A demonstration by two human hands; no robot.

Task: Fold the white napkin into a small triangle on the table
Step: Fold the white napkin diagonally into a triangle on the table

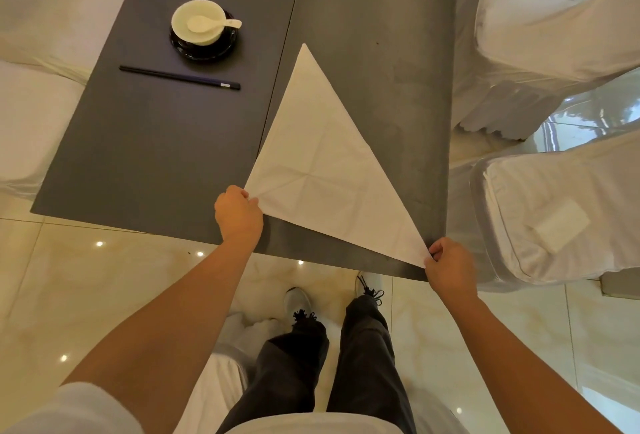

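At the near table edge: left hand point(239, 213) and right hand point(450, 269) each pinch one base corner of the white napkin point(325, 163), fingers curled.
Napkin position: flat on the table point(156, 142), base along the near edge, apex pointing far.
Handling: likely light, limp cloth; take it by the corners.
Appearance: large white triangle, faint crease lines.
Far left: black chopsticks point(180, 77), then white bowl point(198, 35) with spoon point(211, 23) on dark saucer point(207, 51).

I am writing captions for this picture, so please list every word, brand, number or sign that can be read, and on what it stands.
No text can be read anywhere.
White napkin: plain, no print.
Pale patch on the chair cover: too blurred to tell.
Silver band on the chopsticks: too small to tell.
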